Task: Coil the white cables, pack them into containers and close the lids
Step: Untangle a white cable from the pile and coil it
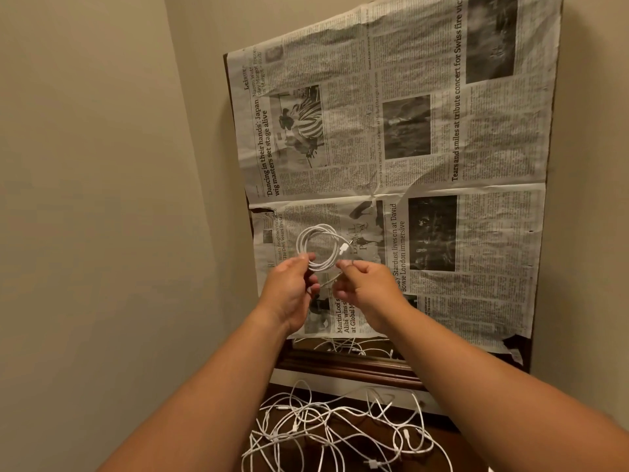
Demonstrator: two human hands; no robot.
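Coiling step in hand. Coil at frame centre, pinched by left grip; right grip pinches its tail. Loose cables heaped lower centre. Next likely: secure tail; no container visible.

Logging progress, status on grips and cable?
Left grip pinches the coiled white cable, held up before the newspaper. Right grip pinches its loose tail. Tangled white cables lie below; no containers in view.
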